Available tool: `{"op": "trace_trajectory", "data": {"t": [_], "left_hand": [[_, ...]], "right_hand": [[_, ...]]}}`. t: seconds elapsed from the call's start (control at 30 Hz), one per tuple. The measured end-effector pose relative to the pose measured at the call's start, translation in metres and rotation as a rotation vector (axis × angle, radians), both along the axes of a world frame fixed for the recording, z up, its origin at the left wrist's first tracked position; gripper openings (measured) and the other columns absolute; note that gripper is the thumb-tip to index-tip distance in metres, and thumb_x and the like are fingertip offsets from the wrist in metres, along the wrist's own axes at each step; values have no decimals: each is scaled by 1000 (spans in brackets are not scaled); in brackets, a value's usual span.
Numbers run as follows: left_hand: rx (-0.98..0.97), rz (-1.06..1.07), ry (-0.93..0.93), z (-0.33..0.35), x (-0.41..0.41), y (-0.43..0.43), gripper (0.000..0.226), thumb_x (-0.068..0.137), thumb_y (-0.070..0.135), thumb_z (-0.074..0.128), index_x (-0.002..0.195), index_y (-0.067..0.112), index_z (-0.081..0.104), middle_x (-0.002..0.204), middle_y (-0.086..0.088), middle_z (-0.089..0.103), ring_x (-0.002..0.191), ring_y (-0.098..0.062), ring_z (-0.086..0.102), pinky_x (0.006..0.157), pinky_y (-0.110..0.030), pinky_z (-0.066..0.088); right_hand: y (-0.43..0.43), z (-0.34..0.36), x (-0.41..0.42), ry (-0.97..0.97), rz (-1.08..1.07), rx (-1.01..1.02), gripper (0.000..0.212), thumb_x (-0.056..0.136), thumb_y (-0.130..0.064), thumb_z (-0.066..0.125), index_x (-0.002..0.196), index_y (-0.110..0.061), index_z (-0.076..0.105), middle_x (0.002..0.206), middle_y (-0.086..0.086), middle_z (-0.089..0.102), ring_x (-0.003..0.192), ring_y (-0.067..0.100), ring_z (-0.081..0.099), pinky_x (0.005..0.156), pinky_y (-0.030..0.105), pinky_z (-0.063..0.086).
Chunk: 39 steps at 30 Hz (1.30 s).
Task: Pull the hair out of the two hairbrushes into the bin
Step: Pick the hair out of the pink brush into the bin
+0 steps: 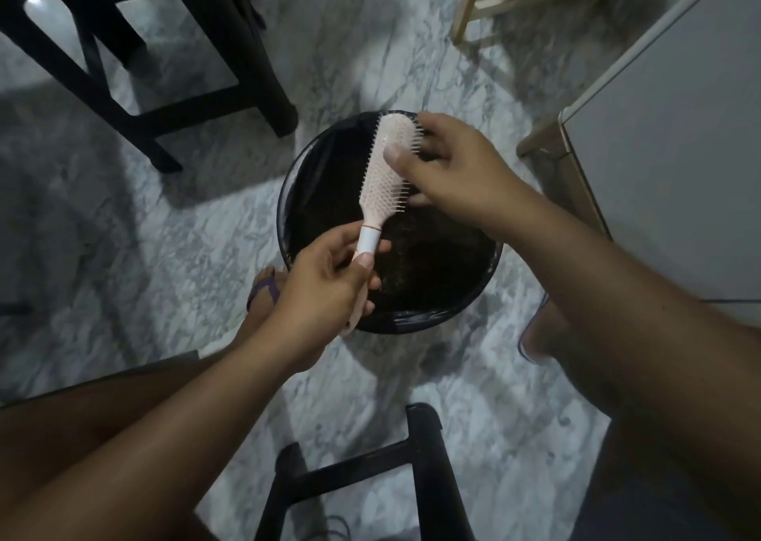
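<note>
A round black bin [325,194] stands on the marble floor [123,219], and everything else is placed around it. Directly above its opening a pale pink hairbrush [385,170] is held tilted, head toward the bin's far rim, handle toward the near rim. The left hand [325,289] has its grip closed around the white handle, thumb on top. The right hand [449,170] reaches over the bin's right side; its thumb presses on the bristle face and its fingers curl behind the brush head, so that grip is pinching the head, and whether hair is caught in it cannot be told.

Beyond the bin to the left stands a black stool [136,67]; beyond it to the right, pale wooden legs [531,1], cut off by the frame. A white cabinet [675,149] rises right of the bin. Nearer than the bin is another black frame [370,474]. A foot in a purple sandal [267,289] touches the bin's left edge, half hidden by the left wrist. The bin's inside is dark; a brownish mass lies there, hard to make out.
</note>
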<state>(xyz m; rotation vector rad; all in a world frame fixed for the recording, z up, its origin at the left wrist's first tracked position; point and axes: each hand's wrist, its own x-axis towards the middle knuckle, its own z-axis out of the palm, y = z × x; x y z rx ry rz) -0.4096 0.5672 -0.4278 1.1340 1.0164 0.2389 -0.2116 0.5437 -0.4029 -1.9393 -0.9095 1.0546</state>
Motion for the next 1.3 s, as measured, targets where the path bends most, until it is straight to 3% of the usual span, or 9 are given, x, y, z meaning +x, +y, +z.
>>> {"op": "trace_trajectory", "data": {"t": [0.07,0.17,0.27,0.43,0.6,0.9,1.03,1.17,1.3], "left_hand": [[36,-38,10,1,0,-2,34,101,6,53,129,24,60,112,6,74,72,-11,60,63,-35,52],[87,-77,25,0,-1,-5,36,101,5,51,127,28,60,112,5,73,72,-12,59,62,-34,52],[96,-81,35,0,-3,-6,36,102,4,50,129,26,59,114,4,71,72,-11,59,62,-34,52],[102,-72,10,2,-3,-7,37,101,3,50,126,28,59,114,3,71,73,-13,59,62,-34,52],[183,-127,43,0,-5,-12,39,100,2,51,129,28,58,111,5,72,72,-10,61,60,-31,54],[-53,-18,23,-5,-5,-11,31,101,4,51,128,18,60,120,-3,70,72,-13,58,59,-32,51],[-41,29,-4,-5,-4,-4,32,101,4,52,129,17,60,117,0,72,72,-12,58,57,-31,50],[9,64,-5,-5,-1,2,31,101,7,52,128,19,61,117,2,73,75,-14,59,59,-33,49],[10,50,-7,-2,-1,2,30,101,9,53,128,20,61,115,4,74,76,-16,59,59,-34,49]], "right_hand": [[5,4,-2,-47,-55,57,28,86,-43,70,101,-20,70,101,2,77,83,17,76,75,50,62],[5,5,2,-267,-41,-17,42,87,-38,74,108,-2,72,98,12,77,59,20,74,67,42,62],[6,3,6,-405,1,19,51,85,-34,78,102,13,68,96,29,73,74,31,74,74,47,60],[5,10,21,-153,3,0,37,87,-19,77,121,-7,69,92,10,76,74,22,77,72,40,64],[5,1,11,-722,137,-51,21,91,-23,68,100,-5,74,96,13,73,85,26,70,81,41,59],[7,32,29,-279,-195,201,15,98,-11,58,91,-4,69,74,6,72,53,11,67,50,28,59],[1,31,39,-315,-91,158,14,96,-6,58,87,-8,68,74,2,73,51,-3,61,54,17,53],[-11,-1,25,-465,212,-233,20,89,1,58,90,-11,74,94,6,74,81,16,70,78,20,55],[-3,8,10,-434,1,185,19,86,-5,58,97,-11,71,88,-3,71,77,11,68,76,18,55]]}}
